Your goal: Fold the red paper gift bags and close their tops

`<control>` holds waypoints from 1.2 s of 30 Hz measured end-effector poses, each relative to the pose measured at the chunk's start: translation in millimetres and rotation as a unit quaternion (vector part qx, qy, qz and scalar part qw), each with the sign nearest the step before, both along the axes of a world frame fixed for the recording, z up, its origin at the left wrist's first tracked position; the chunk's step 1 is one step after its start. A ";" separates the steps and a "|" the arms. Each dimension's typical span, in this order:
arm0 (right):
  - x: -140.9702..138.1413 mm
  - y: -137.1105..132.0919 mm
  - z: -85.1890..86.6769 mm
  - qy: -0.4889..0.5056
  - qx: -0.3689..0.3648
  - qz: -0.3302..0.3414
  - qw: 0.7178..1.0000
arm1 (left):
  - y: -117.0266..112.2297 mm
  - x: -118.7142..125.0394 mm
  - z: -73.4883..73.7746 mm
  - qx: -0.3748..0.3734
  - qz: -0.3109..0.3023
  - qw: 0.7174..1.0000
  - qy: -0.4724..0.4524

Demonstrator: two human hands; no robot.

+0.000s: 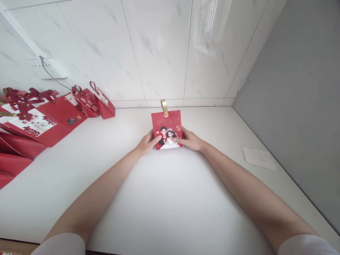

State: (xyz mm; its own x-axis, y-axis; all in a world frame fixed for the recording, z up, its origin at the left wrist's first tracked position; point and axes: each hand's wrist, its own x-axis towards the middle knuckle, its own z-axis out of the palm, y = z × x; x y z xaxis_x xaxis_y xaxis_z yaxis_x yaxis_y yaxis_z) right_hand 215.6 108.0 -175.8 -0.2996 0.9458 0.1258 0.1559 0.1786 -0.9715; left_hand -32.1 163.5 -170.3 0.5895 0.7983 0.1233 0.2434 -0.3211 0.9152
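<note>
A small red gift box (167, 124) with a cartoon bride and groom on its front and a gold loop handle (164, 107) on top stands on the white table (161, 202) near the back wall. My left hand (148, 142) grips its lower left side, thumb on the front face. My right hand (189, 138) grips its lower right side the same way. Both arms reach straight forward over the table.
Several red gift bags and boxes (41, 121) with dark red ribbon handles lie and stand at the far left. A white paper slip (259, 158) lies at the right near the grey wall (303, 100). A wall socket with a cable (49, 70) is on the tiled wall.
</note>
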 end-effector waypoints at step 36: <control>4.0 3.5 -4.4 -0.011 -0.007 -0.029 1.000 | -0.8 -0.3 5.6 0.027 0.118 0.992 -0.033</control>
State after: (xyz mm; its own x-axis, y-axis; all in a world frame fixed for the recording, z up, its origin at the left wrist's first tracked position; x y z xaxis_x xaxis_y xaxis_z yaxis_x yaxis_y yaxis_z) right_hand 219.5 111.4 -180.2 -0.2476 0.9630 0.1066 0.1871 0.1555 -0.9700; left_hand -32.4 162.7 -164.7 0.3766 0.9039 0.2026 0.2569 -0.3120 0.9147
